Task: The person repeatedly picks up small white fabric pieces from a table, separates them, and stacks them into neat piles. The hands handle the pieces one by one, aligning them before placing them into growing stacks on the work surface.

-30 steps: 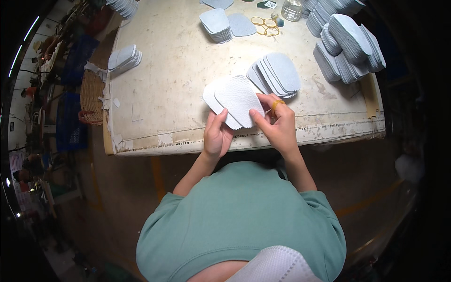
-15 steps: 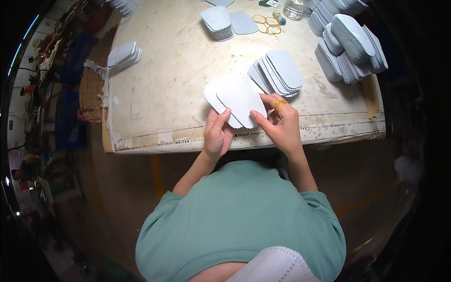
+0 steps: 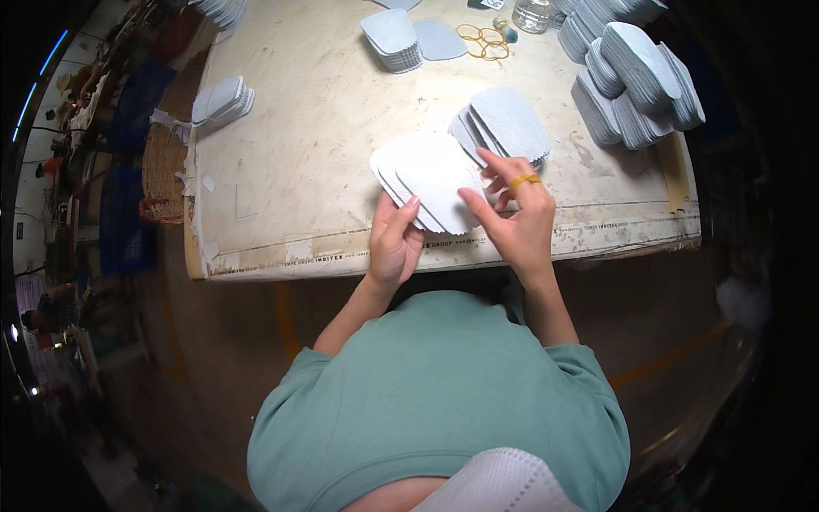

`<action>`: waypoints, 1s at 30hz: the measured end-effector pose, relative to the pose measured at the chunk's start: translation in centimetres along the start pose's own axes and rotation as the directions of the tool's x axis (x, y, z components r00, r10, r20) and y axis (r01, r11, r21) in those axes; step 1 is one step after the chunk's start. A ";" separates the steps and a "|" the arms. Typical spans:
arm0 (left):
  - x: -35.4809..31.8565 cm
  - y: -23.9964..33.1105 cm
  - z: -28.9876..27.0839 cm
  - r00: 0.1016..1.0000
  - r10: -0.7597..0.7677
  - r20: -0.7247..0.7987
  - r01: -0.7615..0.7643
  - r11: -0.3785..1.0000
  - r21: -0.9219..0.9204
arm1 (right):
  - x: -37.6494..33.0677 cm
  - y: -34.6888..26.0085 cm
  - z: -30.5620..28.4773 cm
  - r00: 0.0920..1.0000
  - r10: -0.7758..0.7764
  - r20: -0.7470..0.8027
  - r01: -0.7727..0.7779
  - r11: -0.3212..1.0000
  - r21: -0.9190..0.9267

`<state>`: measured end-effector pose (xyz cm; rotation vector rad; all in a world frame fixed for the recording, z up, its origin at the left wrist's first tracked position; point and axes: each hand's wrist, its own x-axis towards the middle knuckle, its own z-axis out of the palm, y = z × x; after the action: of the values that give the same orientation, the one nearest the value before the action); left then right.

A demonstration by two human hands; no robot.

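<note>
My left hand (image 3: 397,243) grips several thin white rounded pads (image 3: 431,188), fanned slightly, with the thumb on top and the fingers underneath. Bright light washes out their far part. At their right edge is my right hand (image 3: 520,209), a yellow band round one finger. Its thumb lies at the edge of the held pads, and the other fingers are spread away from it, holding nothing that shows. Just beyond those fingertips a fanned stack of pale grey pads (image 3: 509,124) rests on the table, its near edge partly covered by the hand.
On the worn table (image 3: 299,171), piled grey pads (image 3: 640,68) stand at the right. A smaller stack (image 3: 391,38), a single pad (image 3: 441,40), yellow rubber bands (image 3: 484,43) and a glass jar (image 3: 532,14) lie at the back. More pads (image 3: 223,101) sit left, by a wicker basket (image 3: 164,171).
My right fingers have come off the held pads and spread toward the grey stack. The top held pad now lies flatter over the others. My left hand keeps its hold.
</note>
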<state>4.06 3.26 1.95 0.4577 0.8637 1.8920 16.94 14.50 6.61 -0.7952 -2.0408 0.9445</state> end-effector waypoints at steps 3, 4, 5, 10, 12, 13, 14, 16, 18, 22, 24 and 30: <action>0.0 -0.3 -0.2 1.000 0.012 0.027 -0.014 0.997 0.080 | -0.4 -0.2 0.2 0.998 0.052 -0.018 -0.050 0.996 0.078; 0.0 -0.3 -0.4 1.000 -0.004 0.016 0.004 0.999 0.049 | 0.0 -0.1 0.0 0.997 0.052 -0.061 -0.046 0.993 0.106; 0.0 -0.3 -0.5 1.000 -0.009 0.026 0.009 1.000 -0.013 | 0.5 0.0 -0.4 0.987 -0.024 -0.162 0.029 0.999 0.031; 0.4 -0.3 -0.9 0.982 0.032 0.186 0.045 0.916 -0.398 | 3.5 1.0 -1.6 0.870 -0.389 -0.304 0.205 0.844 -0.495; 0.4 -0.3 -0.7 0.990 0.043 0.136 -0.004 0.961 -0.278 | 3.3 1.0 -1.0 0.919 -0.326 -0.222 0.201 0.872 -0.446; 0.3 -0.3 -0.6 0.995 0.028 0.094 -0.007 0.977 -0.215 | 2.6 0.8 -0.5 0.949 -0.258 -0.181 0.186 0.923 -0.337; 0.2 -0.2 -0.5 0.998 0.023 0.060 -0.012 0.986 -0.168 | 1.7 0.6 0.0 0.959 -0.235 -0.159 0.197 0.955 -0.223; 0.2 -0.1 -0.2 1.000 0.014 0.016 -0.012 0.995 -0.103 | 0.1 0.0 0.8 0.998 -0.048 0.047 0.044 0.996 0.079; 0.2 0.0 0.0 1.000 0.004 0.004 -0.003 0.997 -0.080 | -0.5 -0.3 1.1 0.993 0.061 0.097 -0.076 0.985 0.158; 0.3 0.4 0.5 0.999 0.005 0.036 -0.001 0.995 -0.101 | 1.1 -0.1 -0.4 0.971 -0.073 -0.226 0.090 0.994 0.065; 0.6 0.6 0.7 0.992 0.040 0.117 -0.024 0.991 -0.135 | 2.6 0.5 -1.3 0.869 -0.305 -0.389 0.203 0.938 -0.282; 0.4 0.6 0.7 0.990 0.002 0.143 0.021 0.988 -0.154 | 1.3 0.2 0.2 0.952 -0.244 -0.185 0.214 0.962 -0.171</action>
<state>3.99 3.68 2.85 0.4862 0.6178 1.8765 16.11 15.55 6.81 -0.6828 -1.9863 0.5614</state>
